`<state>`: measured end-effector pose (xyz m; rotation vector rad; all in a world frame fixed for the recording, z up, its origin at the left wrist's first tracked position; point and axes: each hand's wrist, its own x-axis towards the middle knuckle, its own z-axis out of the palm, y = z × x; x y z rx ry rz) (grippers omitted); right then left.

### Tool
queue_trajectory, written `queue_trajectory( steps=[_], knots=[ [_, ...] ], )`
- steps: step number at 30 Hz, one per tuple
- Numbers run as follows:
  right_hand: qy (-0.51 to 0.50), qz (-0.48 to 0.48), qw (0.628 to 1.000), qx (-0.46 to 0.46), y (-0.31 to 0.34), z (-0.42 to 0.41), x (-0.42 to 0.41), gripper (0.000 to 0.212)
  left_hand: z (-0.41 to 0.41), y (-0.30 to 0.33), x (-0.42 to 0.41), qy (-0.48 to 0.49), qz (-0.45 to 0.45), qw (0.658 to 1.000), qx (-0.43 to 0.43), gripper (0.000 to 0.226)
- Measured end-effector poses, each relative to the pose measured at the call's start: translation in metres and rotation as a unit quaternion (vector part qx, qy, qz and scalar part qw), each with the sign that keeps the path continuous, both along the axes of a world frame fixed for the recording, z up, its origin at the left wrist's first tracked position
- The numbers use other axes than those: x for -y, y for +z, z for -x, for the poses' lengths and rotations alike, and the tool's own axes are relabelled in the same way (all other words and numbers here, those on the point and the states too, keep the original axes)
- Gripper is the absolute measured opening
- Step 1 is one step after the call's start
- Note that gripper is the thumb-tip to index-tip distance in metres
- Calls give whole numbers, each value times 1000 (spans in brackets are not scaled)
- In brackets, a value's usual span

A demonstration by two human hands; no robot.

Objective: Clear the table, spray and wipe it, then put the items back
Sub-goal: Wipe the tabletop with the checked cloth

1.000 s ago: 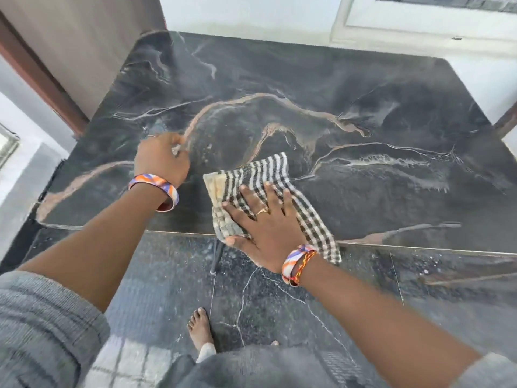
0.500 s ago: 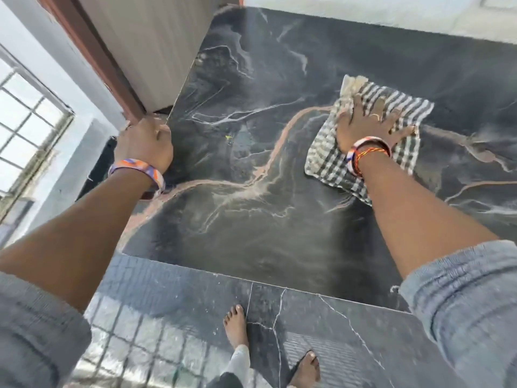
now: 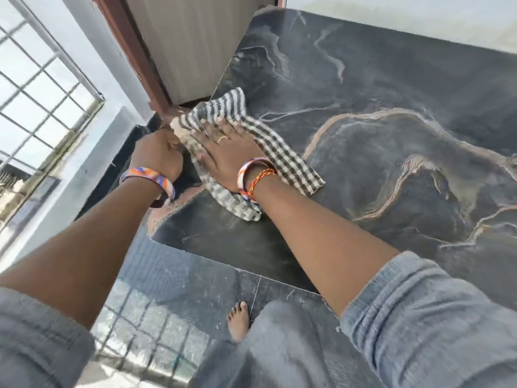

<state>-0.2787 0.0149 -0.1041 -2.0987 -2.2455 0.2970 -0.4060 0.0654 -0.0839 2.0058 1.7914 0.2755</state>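
A dark marble-patterned table (image 3: 391, 169) fills the right and middle of the head view, with nothing on it but a cloth. The grey-and-white checked cloth (image 3: 291, 163) lies at the table's left edge, its far corner hanging past the edge. My right hand (image 3: 226, 155) presses flat on it with fingers spread. My left hand (image 3: 156, 155) sits right beside the cloth, fingers curled over the table's left edge; its fingertips are hidden.
A brown door frame and pale panel (image 3: 190, 51) stand close behind the table's left corner. A barred window (image 3: 36, 102) is on the left wall. My bare foot (image 3: 237, 320) stands on the dark glossy floor tiles (image 3: 181, 275) by the near edge.
My right hand has slid the cloth from the table's middle leftward to its left edge, beside my left hand. The left hand stays at that edge. The view has swung left.
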Motion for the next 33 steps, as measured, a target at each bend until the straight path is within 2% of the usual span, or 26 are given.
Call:
queue_trajectory(
  steps=[4, 9, 12, 15, 19, 22, 28, 30, 33],
  knots=[
    [53, 11, 999, -4, 4, 31, 47, 52, 13, 5, 35, 36, -51, 996, -62, 34],
    [69, 22, 997, 11, 3, 34, 110, 52, 5, 4, 93, -13, -94, 991, -96, 35],
    [28, 18, 999, 1, 1, 16, 149, 51, -13, 0, 132, -44, -106, 990, -78, 35],
    [-24, 17, 1000, -5, -2, -17, 190, 51, -43, -3, 171, -116, -116, 985, -62, 34],
    [-105, 21, 994, -7, -2, -71, 242, 50, -97, -9, 215, -243, -112, 961, -69, 41],
    [-199, 23, 980, -4, -2, -120, 285, 49, -148, -5, 249, -342, -118, 931, -48, 48],
    [-410, 35, 911, 1, -3, -224, 394, 52, -233, 2, 314, -472, -108, 874, -42, 52],
    [-503, 41, 863, 5, -4, -253, 434, 52, -251, 0, 330, -505, -105, 856, -46, 52],
    [-649, 52, 759, 6, -7, -293, 499, 53, -275, 0, 355, -541, -108, 833, -52, 52]
  ],
)
